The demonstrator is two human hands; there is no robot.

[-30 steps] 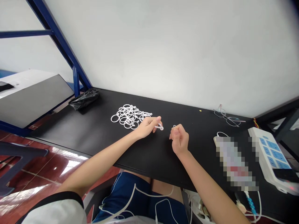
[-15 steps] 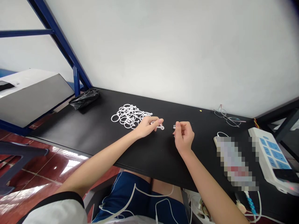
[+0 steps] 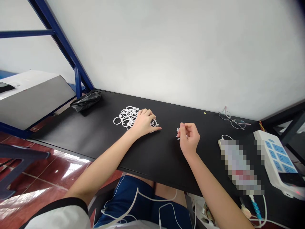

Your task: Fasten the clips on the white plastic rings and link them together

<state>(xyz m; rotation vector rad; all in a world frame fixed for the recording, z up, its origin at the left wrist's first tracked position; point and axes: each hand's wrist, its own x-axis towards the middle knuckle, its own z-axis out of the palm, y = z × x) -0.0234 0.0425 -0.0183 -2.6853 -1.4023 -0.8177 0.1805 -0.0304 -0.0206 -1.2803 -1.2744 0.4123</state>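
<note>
A heap of several white plastic rings [image 3: 126,116] lies on the black table [image 3: 100,133]. My left hand [image 3: 143,122] rests on the right side of that heap with its fingers spread flat over the rings. My right hand [image 3: 190,138] hovers a short way to the right, its fingers curled in a pinch on a small white piece [image 3: 178,130] that I cannot make out clearly.
A crumpled black bag [image 3: 86,100] sits at the table's far left. Eyeglasses [image 3: 232,120] lie by the wall at the right. A white power strip [image 3: 276,160] and cables lie at the right end. A blue steel frame [image 3: 64,47] rises at the left.
My left hand has moved back left from the table's middle onto the ring heap and flattened out. My right hand has shifted slightly right, its pinch kept.
</note>
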